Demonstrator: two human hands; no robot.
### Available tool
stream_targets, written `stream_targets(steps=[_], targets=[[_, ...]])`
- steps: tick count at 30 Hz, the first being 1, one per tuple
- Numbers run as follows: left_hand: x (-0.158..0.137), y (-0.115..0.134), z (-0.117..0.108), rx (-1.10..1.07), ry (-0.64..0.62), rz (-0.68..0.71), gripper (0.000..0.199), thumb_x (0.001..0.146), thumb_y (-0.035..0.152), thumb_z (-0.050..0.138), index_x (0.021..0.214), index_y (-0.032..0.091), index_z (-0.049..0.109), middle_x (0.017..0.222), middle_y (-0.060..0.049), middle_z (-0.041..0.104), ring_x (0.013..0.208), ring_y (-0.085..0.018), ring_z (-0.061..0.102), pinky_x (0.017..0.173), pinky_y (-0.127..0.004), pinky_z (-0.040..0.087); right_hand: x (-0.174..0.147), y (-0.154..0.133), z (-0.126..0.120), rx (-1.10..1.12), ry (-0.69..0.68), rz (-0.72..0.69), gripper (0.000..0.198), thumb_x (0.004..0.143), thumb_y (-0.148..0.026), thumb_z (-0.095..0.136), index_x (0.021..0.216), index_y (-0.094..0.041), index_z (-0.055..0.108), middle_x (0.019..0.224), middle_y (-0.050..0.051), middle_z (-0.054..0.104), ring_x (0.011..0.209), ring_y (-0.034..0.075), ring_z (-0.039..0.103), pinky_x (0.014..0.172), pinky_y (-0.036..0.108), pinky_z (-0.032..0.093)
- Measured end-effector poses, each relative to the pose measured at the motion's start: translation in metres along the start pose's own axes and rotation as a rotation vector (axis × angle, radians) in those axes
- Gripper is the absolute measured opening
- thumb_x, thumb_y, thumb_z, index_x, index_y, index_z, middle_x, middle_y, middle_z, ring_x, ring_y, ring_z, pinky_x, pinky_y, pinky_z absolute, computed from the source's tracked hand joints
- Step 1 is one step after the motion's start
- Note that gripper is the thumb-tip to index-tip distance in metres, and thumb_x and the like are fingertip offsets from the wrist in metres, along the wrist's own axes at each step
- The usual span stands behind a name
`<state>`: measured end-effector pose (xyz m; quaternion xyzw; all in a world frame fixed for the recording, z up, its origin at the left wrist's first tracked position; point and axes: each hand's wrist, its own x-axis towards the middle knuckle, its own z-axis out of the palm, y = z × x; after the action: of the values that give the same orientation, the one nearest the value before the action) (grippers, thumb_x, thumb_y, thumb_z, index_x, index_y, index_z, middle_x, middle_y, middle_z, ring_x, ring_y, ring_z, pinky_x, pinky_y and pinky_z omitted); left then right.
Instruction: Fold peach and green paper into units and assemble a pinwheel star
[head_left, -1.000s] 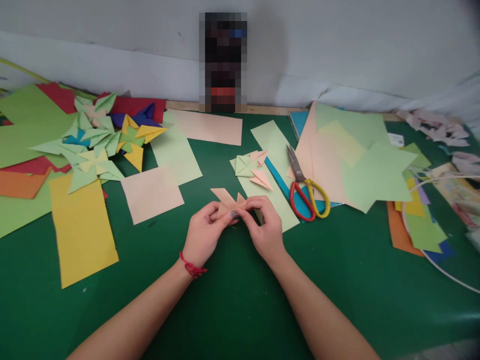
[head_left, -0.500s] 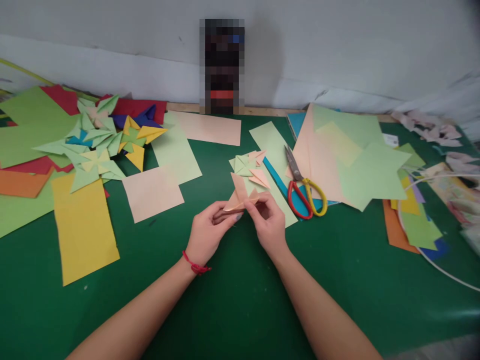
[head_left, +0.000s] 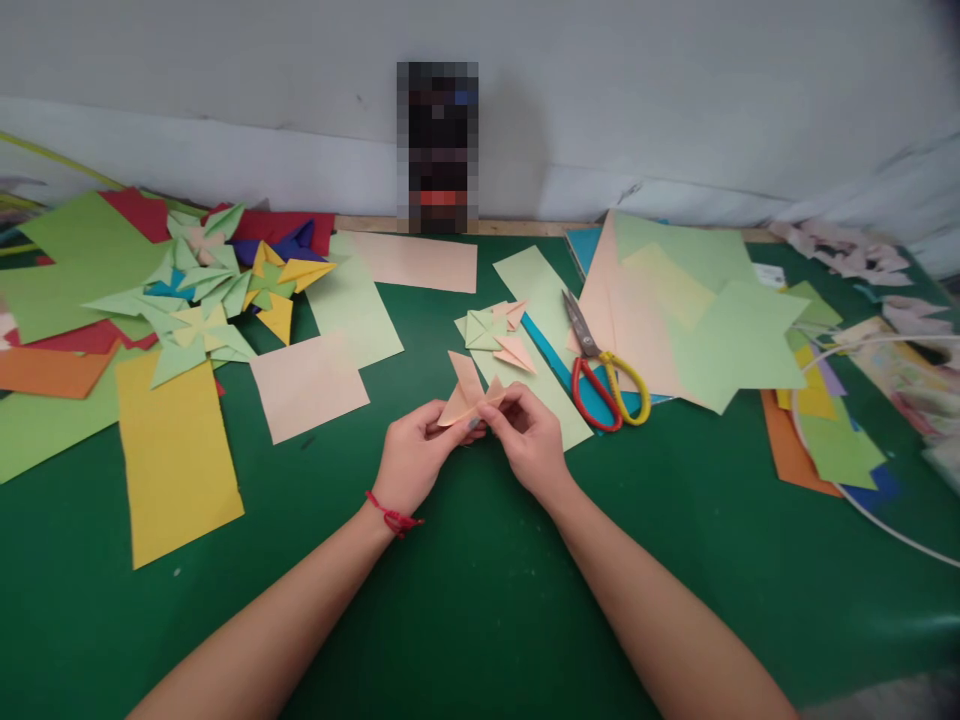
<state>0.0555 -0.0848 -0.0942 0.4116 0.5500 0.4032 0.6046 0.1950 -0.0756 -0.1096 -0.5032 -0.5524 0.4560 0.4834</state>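
A partly folded piece of peach origami paper [head_left: 465, 392] is held up between both hands above the green table. My left hand [head_left: 415, 455] is closed on its left lower side, thumb pointing inward. My right hand [head_left: 531, 437] pinches the opposite end between thumb and fingers; its underside is hidden by the fingers. Just beyond lies a folded green and peach origami piece [head_left: 495, 332] on a pale green strip [head_left: 546, 290]. To the right of it rest scissors [head_left: 600, 365] with one red and one yellow handle, blades pointing away.
Finished paper stars [head_left: 199, 300] and a yellow sheet [head_left: 180, 460] lie at left, near a peach rectangle [head_left: 309, 388]. Large green and peach sheets [head_left: 735, 345] are at right, with scraps [head_left: 847, 450] and a white cable [head_left: 885, 515] further over. A blurred dark upright object [head_left: 438, 150] leans against the wall.
Both hands stay on the peach paper and have drawn slightly closer together, the fingertips now nearly meeting. The paper's folds sit a little differently. The whole view has shifted slightly.
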Motion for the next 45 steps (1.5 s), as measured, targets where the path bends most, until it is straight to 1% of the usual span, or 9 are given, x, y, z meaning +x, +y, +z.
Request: stream_targets(steps=[5, 13, 17, 19, 22, 31, 35, 39, 45], targets=[[0.0007, 0.0009, 0.0029, -0.064, 0.024, -0.021, 0.031, 0.069, 0.034, 0.068, 0.058, 0.017, 0.044, 0.063, 0.001, 0.065, 0.071, -0.018, 0.067, 0.07, -0.03, 0.055, 0.0009, 0.0002, -0.0001, -0.043, 0.001, 0.003, 0.014, 0.08, -0.031, 0.056, 0.073, -0.019, 0.051, 0.066, -0.002, 0.053, 0.061, 0.011, 0.051, 0.057, 0.025, 0.043], [-0.0005, 0.0013, 0.003, -0.077, -0.003, -0.017, 0.032, 0.07, 0.034, 0.066, 0.059, 0.017, 0.041, 0.066, -0.002, 0.066, 0.072, -0.019, 0.068, 0.071, -0.031, 0.056, 0.0005, 0.0004, 0.0015, -0.028, -0.007, -0.035, 0.013, 0.081, -0.027, 0.055, 0.072, -0.019, 0.05, 0.067, -0.003, 0.049, 0.062, 0.01, 0.049, 0.06, 0.024, 0.042], [-0.0005, 0.0026, 0.0029, -0.071, 0.0, -0.011, 0.026, 0.072, 0.033, 0.065, 0.063, 0.014, 0.05, 0.067, -0.003, 0.065, 0.072, -0.018, 0.067, 0.072, -0.03, 0.056, 0.0016, -0.0007, 0.0012, -0.033, 0.004, -0.049, 0.012, 0.081, -0.027, 0.055, 0.072, -0.019, 0.051, 0.068, -0.003, 0.049, 0.063, 0.011, 0.05, 0.061, 0.025, 0.042], [-0.0001, 0.0024, 0.0024, -0.073, -0.015, 0.012, 0.023, 0.075, 0.035, 0.062, 0.076, 0.012, 0.059, 0.077, -0.006, 0.067, 0.077, -0.019, 0.066, 0.073, -0.031, 0.056, 0.0021, -0.0008, 0.0008, -0.035, 0.017, -0.056, 0.012, 0.081, -0.027, 0.055, 0.072, -0.02, 0.052, 0.069, -0.002, 0.049, 0.063, 0.011, 0.049, 0.06, 0.025, 0.042], [0.0007, 0.0002, 0.0007, -0.066, 0.006, 0.063, 0.028, 0.075, 0.037, 0.06, 0.09, 0.013, 0.063, 0.089, -0.006, 0.067, 0.084, -0.019, 0.064, 0.075, -0.032, 0.055, 0.0019, -0.0011, 0.0008, -0.022, 0.016, -0.068, 0.01, 0.08, -0.027, 0.056, 0.073, -0.02, 0.054, 0.07, -0.002, 0.049, 0.064, 0.011, 0.051, 0.06, 0.026, 0.043], [0.0003, 0.0009, -0.002, 0.168, 0.101, 0.098, 0.029, 0.076, 0.043, 0.057, 0.079, 0.016, 0.069, 0.077, -0.002, 0.068, 0.078, -0.018, 0.063, 0.074, -0.027, 0.049, 0.0014, -0.002, 0.0013, -0.055, 0.022, -0.046, 0.014, 0.08, -0.029, 0.057, 0.07, -0.02, 0.052, 0.067, -0.003, 0.049, 0.06, 0.011, 0.049, 0.058, 0.025, 0.043], [0.0, 0.0009, -0.0017, 0.128, 0.084, 0.09, 0.028, 0.076, 0.042, 0.058, 0.08, 0.016, 0.068, 0.079, -0.003, 0.068, 0.078, -0.018, 0.063, 0.074, -0.028, 0.05, 0.0013, -0.0017, 0.0007, -0.079, 0.011, -0.041, 0.016, 0.08, -0.028, 0.055, 0.069, -0.02, 0.049, 0.067, -0.003, 0.047, 0.061, 0.01, 0.048, 0.059, 0.025, 0.042], [-0.0004, 0.0006, -0.0019, 0.049, 0.011, 0.078, 0.027, 0.075, 0.041, 0.058, 0.081, 0.015, 0.066, 0.082, -0.004, 0.068, 0.08, -0.019, 0.064, 0.076, -0.03, 0.051, 0.0008, -0.0018, 0.0002, -0.119, 0.02, -0.072, 0.017, 0.08, -0.027, 0.055, 0.068, -0.02, 0.047, 0.067, -0.003, 0.046, 0.061, 0.011, 0.047, 0.059, 0.026, 0.041], [-0.0011, 0.0018, -0.0023, 0.123, 0.017, 0.047, 0.025, 0.069, 0.039, 0.066, 0.073, 0.015, 0.06, 0.077, -0.004, 0.069, 0.076, -0.02, 0.066, 0.068, -0.03, 0.052, -0.001, -0.0034, 0.0006, -0.145, -0.001, -0.104, 0.015, 0.081, -0.026, 0.054, 0.068, -0.02, 0.048, 0.068, -0.002, 0.047, 0.061, 0.011, 0.048, 0.058, 0.026, 0.042]])
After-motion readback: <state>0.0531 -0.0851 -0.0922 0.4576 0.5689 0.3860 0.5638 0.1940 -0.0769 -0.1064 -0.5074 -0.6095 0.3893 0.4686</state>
